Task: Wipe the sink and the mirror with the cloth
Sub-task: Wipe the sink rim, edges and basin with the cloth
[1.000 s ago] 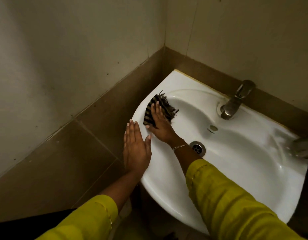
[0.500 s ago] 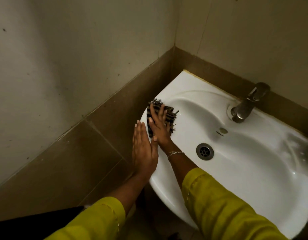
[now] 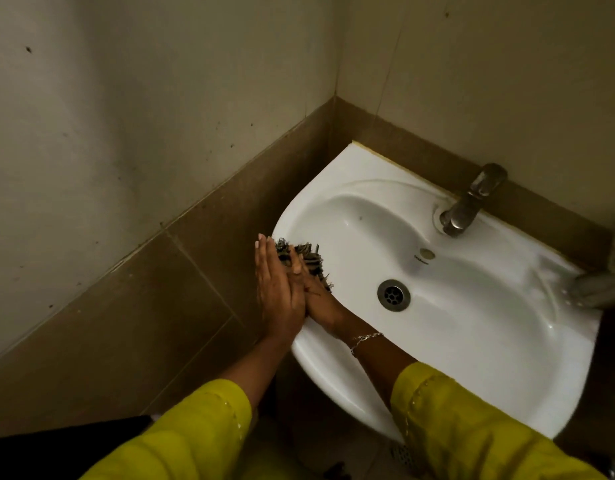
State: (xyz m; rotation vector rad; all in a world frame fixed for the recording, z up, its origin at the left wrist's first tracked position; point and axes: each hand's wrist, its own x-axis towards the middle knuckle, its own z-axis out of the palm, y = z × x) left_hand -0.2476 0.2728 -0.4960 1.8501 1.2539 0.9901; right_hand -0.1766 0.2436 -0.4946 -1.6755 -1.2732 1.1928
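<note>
1. Wiping underway at left rim of sink (image 3: 337,174); mirror not in view.
2. Cloth (image 3: 308,256): dark striped rag w/ frayed fringe, bunched on left rim, part over the inner slope of the basin. Looks thin, soft, light; judged limp, will fold and slide under the palm rather than hold shape.
3. Right hand (image 3: 316,299): lies flat on the cloth, fingers extended, pressing down rather than pinching. Bracelet on wrist.
4. Left hand (image 3: 276,289): open, fingers straight and together, edge-on at the outer side of the rim, touching the right hand. Holds nothing visible; whether it touches the cloth, cannot tell.
5. Handling judgement: glazed basin appears smooth, prob. slick if wet, so the cloth may skate. Best hold: palm over the bunched middle, fringe tucked under, not by the loose threads.
6. Risk: fringe could snag on drain (image 3: 393,294) or tap (image 3: 467,206), both right of the hands and well apart from them.
7. Progress judged early: basin right side and mirror remain.
</note>
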